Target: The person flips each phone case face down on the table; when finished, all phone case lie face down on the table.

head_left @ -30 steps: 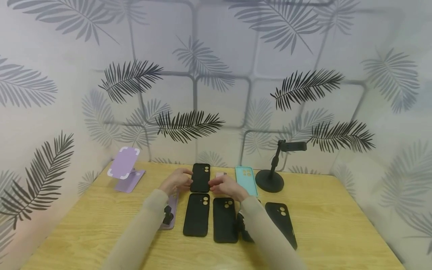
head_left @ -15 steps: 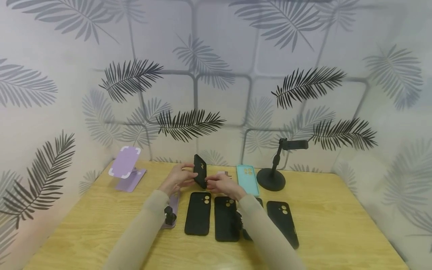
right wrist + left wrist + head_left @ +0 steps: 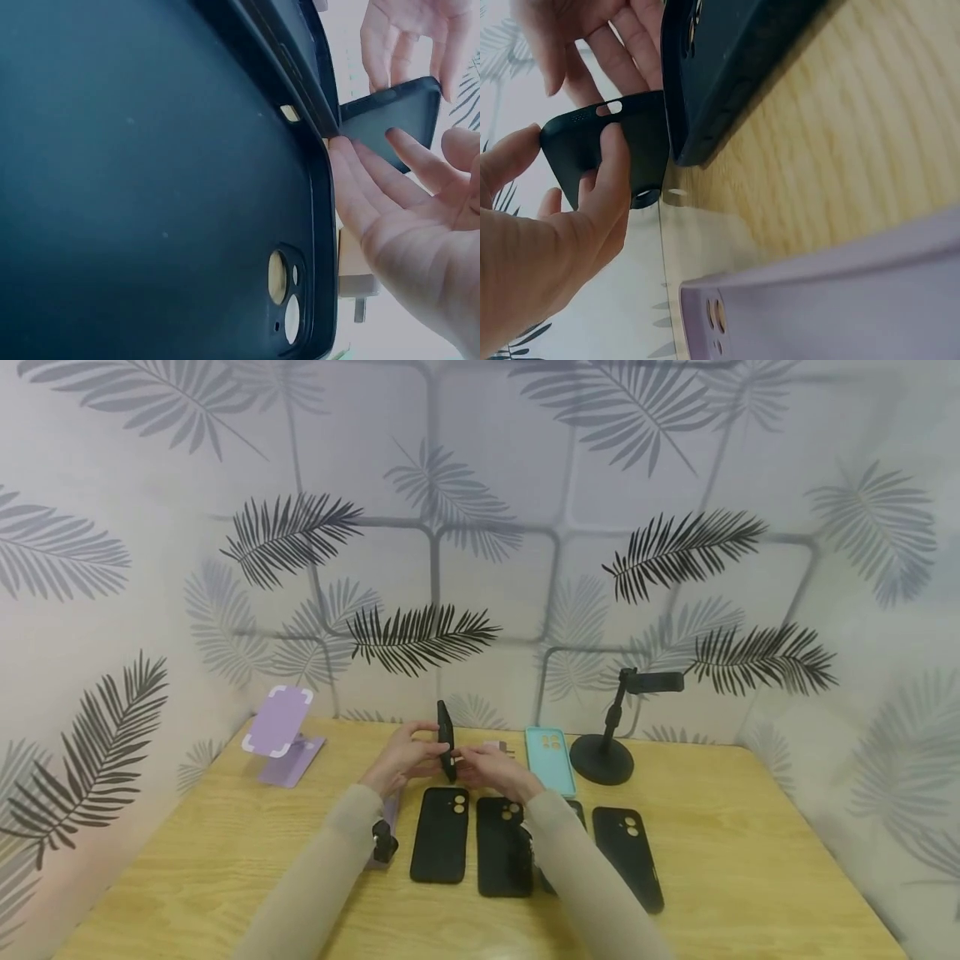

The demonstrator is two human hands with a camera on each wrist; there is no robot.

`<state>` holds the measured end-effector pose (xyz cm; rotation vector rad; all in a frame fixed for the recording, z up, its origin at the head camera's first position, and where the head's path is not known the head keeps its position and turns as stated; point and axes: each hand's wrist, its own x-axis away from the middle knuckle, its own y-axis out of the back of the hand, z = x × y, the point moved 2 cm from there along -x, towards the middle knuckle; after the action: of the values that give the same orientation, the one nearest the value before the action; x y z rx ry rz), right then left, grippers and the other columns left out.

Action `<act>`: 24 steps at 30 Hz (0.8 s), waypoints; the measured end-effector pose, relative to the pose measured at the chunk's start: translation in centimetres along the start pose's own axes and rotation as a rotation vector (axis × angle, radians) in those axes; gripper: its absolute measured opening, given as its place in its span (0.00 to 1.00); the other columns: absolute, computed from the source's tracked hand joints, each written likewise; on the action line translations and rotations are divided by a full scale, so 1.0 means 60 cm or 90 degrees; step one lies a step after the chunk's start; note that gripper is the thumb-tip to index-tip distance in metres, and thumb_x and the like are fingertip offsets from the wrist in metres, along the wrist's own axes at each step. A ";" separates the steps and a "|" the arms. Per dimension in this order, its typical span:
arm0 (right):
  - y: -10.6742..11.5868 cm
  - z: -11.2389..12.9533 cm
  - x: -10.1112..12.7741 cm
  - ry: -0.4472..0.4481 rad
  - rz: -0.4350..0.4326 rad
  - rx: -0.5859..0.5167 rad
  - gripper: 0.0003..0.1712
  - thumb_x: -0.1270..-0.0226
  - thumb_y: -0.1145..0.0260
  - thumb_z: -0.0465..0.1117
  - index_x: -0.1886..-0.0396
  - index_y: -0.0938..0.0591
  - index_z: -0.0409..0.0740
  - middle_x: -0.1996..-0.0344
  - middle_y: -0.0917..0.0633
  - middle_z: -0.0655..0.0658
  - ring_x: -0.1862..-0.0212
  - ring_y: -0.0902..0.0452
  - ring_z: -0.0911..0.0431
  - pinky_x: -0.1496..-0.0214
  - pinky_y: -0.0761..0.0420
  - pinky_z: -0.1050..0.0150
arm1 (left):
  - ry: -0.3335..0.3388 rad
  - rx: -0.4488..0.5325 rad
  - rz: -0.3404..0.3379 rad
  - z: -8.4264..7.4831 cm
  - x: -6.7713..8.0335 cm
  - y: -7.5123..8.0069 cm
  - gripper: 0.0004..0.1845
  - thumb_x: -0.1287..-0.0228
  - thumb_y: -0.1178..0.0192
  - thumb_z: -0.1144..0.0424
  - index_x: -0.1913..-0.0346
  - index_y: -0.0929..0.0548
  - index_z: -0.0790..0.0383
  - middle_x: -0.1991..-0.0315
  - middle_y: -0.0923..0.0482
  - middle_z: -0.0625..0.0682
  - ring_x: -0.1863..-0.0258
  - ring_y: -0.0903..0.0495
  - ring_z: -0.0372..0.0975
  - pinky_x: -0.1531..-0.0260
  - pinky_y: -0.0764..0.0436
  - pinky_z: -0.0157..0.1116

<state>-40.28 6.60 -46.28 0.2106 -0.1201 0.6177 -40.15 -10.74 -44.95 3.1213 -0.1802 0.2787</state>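
Note:
A black phone case (image 3: 446, 739) stands tipped up on its side at the back of the table, nearly edge-on in the head view. My left hand (image 3: 405, 758) pinches it, thumb at one corner and fingers on its face, as the left wrist view shows. On the other side is my right hand (image 3: 493, 770), its extended fingertips against the case (image 3: 412, 120). Two more black cases (image 3: 439, 835) (image 3: 504, 852) lie flat just in front. A lilac case (image 3: 825, 315) lies under my left wrist, partly hidden.
Farther right lie a turquoise case (image 3: 550, 760), a black case (image 3: 628, 860) and another mostly hidden by my right forearm. A small pinkish block (image 3: 358, 283) with a prong sits behind my right hand. A lilac stand (image 3: 277, 722) and a black stand (image 3: 602, 760) flank the back.
The black case has gone from facing the camera to a tilted, then almost edge-on pose. My left hand has shifted slightly right with it, and my right fingertips have moved in close.

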 end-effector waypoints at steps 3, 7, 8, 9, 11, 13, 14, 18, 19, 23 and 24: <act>-0.002 0.003 0.001 0.002 -0.008 -0.006 0.28 0.17 0.60 0.46 0.28 0.36 0.32 0.33 0.30 0.27 0.32 0.32 0.37 0.29 0.33 0.43 | -0.005 -0.011 0.015 0.001 -0.001 -0.004 0.28 0.32 0.39 0.67 0.32 0.33 0.62 0.44 0.27 0.64 0.44 0.22 0.53 0.47 0.18 0.52; -0.004 0.001 0.001 0.000 -0.021 -0.021 0.28 0.17 0.59 0.46 0.29 0.35 0.32 0.35 0.28 0.27 0.33 0.30 0.38 0.30 0.31 0.44 | 0.003 -0.035 0.024 0.005 -0.002 -0.009 0.23 0.29 0.43 0.66 0.33 0.31 0.60 0.43 0.24 0.64 0.42 0.22 0.54 0.46 0.19 0.53; -0.005 0.001 0.001 0.000 -0.029 -0.019 0.28 0.17 0.59 0.47 0.29 0.34 0.32 0.36 0.27 0.27 0.34 0.29 0.38 0.31 0.30 0.44 | 0.004 -0.044 0.026 0.006 -0.002 -0.011 0.23 0.29 0.44 0.67 0.33 0.30 0.60 0.43 0.23 0.65 0.42 0.22 0.54 0.46 0.19 0.52; -0.005 0.000 0.002 0.002 -0.040 -0.013 0.28 0.17 0.58 0.47 0.30 0.33 0.32 0.36 0.26 0.28 0.35 0.28 0.39 0.32 0.28 0.45 | 0.004 -0.056 0.028 0.007 -0.002 -0.012 0.22 0.29 0.44 0.67 0.34 0.30 0.60 0.43 0.23 0.65 0.42 0.21 0.54 0.46 0.19 0.52; -0.004 0.000 0.003 0.012 -0.072 -0.002 0.27 0.18 0.55 0.46 0.31 0.32 0.32 0.38 0.24 0.29 0.37 0.26 0.39 0.35 0.25 0.45 | 0.006 -0.082 0.035 0.007 -0.002 -0.015 0.22 0.29 0.44 0.68 0.35 0.29 0.60 0.41 0.24 0.65 0.41 0.22 0.55 0.45 0.19 0.52; -0.003 0.001 0.007 0.022 -0.115 0.009 0.26 0.19 0.51 0.45 0.30 0.32 0.34 0.40 0.22 0.30 0.40 0.23 0.40 0.37 0.23 0.46 | 0.002 -0.123 0.038 0.006 -0.001 -0.017 0.21 0.30 0.42 0.68 0.36 0.27 0.60 0.38 0.27 0.64 0.41 0.23 0.55 0.45 0.19 0.52; -0.002 0.000 0.008 0.034 -0.137 0.013 0.26 0.20 0.49 0.44 0.30 0.33 0.34 0.42 0.21 0.29 0.41 0.21 0.40 0.39 0.21 0.46 | -0.001 -0.146 0.038 0.006 -0.001 -0.018 0.21 0.31 0.42 0.68 0.37 0.26 0.60 0.36 0.29 0.64 0.40 0.23 0.55 0.44 0.20 0.52; -0.001 0.002 0.011 0.070 -0.207 0.013 0.27 0.24 0.44 0.37 0.29 0.34 0.36 0.46 0.19 0.28 0.48 0.18 0.37 0.45 0.18 0.46 | -0.009 -0.241 0.030 0.003 -0.002 -0.018 0.21 0.33 0.38 0.66 0.38 0.24 0.60 0.33 0.33 0.63 0.40 0.25 0.54 0.43 0.21 0.52; 0.000 0.001 0.012 0.074 -0.218 0.014 0.27 0.25 0.43 0.36 0.29 0.33 0.36 0.47 0.18 0.28 0.50 0.17 0.37 0.46 0.17 0.47 | -0.009 -0.255 0.030 0.001 -0.002 -0.018 0.22 0.34 0.38 0.66 0.37 0.24 0.60 0.33 0.33 0.63 0.40 0.25 0.54 0.43 0.21 0.52; 0.003 -0.001 0.013 0.066 -0.237 0.029 0.26 0.27 0.40 0.35 0.31 0.31 0.34 0.47 0.19 0.28 0.51 0.16 0.39 0.49 0.15 0.49 | 0.005 -0.306 0.037 -0.002 -0.004 -0.016 0.26 0.34 0.37 0.65 0.34 0.28 0.61 0.37 0.29 0.64 0.54 0.21 0.47 0.53 0.18 0.43; 0.005 -0.003 0.013 0.057 -0.240 0.033 0.26 0.28 0.39 0.35 0.32 0.30 0.34 0.48 0.18 0.28 0.52 0.16 0.40 0.50 0.15 0.50 | 0.012 -0.309 0.038 -0.002 -0.005 -0.015 0.27 0.34 0.37 0.66 0.33 0.29 0.61 0.37 0.29 0.64 0.56 0.22 0.45 0.54 0.19 0.42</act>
<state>-39.81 7.29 -46.25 0.2486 0.0233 0.2537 -40.36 -9.83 -44.89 2.6358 -0.2916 0.2228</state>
